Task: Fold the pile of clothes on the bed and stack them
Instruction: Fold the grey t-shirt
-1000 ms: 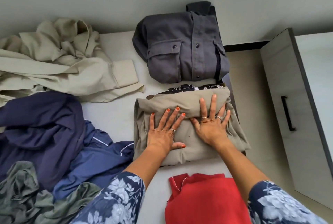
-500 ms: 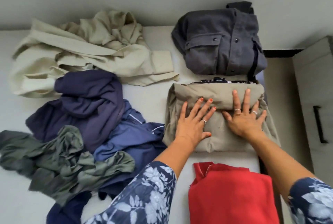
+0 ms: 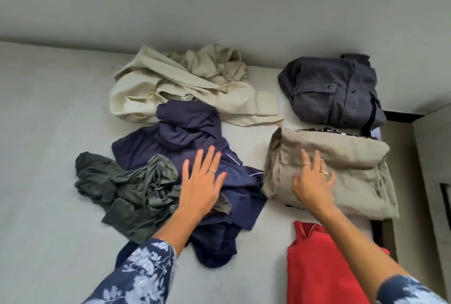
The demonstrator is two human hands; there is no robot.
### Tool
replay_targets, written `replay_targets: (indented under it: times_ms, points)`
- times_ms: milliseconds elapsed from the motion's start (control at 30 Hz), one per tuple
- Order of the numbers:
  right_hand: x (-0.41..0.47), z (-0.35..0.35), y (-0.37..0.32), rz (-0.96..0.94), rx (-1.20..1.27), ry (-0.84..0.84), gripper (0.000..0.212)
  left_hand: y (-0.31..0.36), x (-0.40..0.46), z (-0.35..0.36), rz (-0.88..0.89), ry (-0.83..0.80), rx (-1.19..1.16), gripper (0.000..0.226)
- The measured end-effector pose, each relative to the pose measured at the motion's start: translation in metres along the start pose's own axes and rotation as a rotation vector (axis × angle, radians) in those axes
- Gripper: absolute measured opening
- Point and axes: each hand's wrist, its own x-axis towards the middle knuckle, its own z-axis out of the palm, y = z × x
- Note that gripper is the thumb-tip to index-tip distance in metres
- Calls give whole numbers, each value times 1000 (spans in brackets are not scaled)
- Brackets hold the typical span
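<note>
The left hand (image 3: 201, 185) was spread flat, fingers straight and apart, over the unfolded pile, its fingertips above the navy garment (image 3: 180, 132) with white piping; whether the palm pressed the cloth or hovered just above it could not be told. A ring showed on one finger. The right hand (image 3: 312, 181) was blurred, fingers open and loosely spread, lying on the near left part of the folded khaki garment (image 3: 346, 164), gripping nothing.

Beside the left hand, a crumpled olive-green garment (image 3: 127, 189) lay against the navy one, partly under the wrist. Beyond both, a rumpled cream shirt (image 3: 185, 86) sprawled toward the wall, one cuff reaching right.

The khaki garment topped a stack; a dark printed fabric (image 3: 334, 131) with white marks peeked out at its far edge, too small and blurred to read as writing. Farther back sat a folded dark grey shirt (image 3: 334, 93) with a buttoned chest pocket. Near the right forearm lay a folded red garment (image 3: 319, 267). No brand or label was legible on any piece.

All rested on the pale bed (image 3: 48, 157). Both forearms wore blue floral sleeves (image 3: 141, 277).
</note>
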Motion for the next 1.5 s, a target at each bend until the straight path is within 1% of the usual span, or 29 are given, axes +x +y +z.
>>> replay_targets:
  times_ms: [100,167,267,333,433,533,633,700,867,933,1000,1033,1067,1100,1133,1167,1200,1267,1300,1367,1433,1500]
  points:
    - [-26,14,-52,-119,-26,-11,66,-47,-25,-10,-233,13,-153,64]
    - [-48,29,-91,-216,-72,-62,66,-80,-45,-10,-400,-5,-214,60]
    - [-73,56,-139,-372,-112,-55,70,-123,-75,-5,-589,-58,-294,58]
    - [-92,69,-174,-446,-153,-87,69,-150,-96,-1,-669,-108,-346,59]
    - [-116,82,-215,-571,-169,-85,68,-184,-122,5,-737,-188,-377,59]
    - [-129,92,-247,-610,-273,-144,74,-214,-137,9,-768,-225,-406,58]
    - [-130,108,-272,-696,-338,-218,70,-240,-140,16,-756,-269,-410,57]
    - [-130,118,-290,-735,-354,-220,67,-254,-142,21,-733,-292,-397,57]
    - [-131,144,-326,-864,-379,-314,68,-274,-138,39,-675,-236,-424,53]
    - [-130,158,-337,-881,-418,-346,77,-275,-135,46,-670,-225,-456,51]
    - [-132,174,-345,-829,-499,-401,95,-275,-132,53,-681,-202,-495,49]
    - [-135,182,-347,-798,-571,-398,102,-275,-132,56,-684,-191,-513,48]
    - [-140,190,-347,-775,-625,-350,102,-275,-132,59,-682,-184,-526,47]
    - [-144,197,-346,-755,-656,-267,93,-277,-134,62,-679,-179,-535,46]
    - [-145,201,-346,-750,-649,-180,74,-279,-136,64,-676,-172,-542,45]
    - [-145,201,-346,-750,-624,-155,56,-282,-138,65,-671,-166,-550,44]
    - [-144,198,-346,-741,-571,-175,47,-284,-140,65,-666,-165,-558,44]
    - [-139,190,-349,-696,-455,-259,44,-293,-147,63,-662,-161,-572,43]
    - [-136,185,-349,-656,-356,-266,42,-297,-149,62,-664,-170,-582,44]
    - [-130,166,-350,-514,-27,-273,31,-304,-152,56,-675,-194,-619,47]
    - [-129,129,-357,-384,353,-356,21,-309,-152,42,-659,-231,-657,54]
    - [-130,84,-365,-310,651,-474,22,-311,-146,21,-621,-264,-680,63]
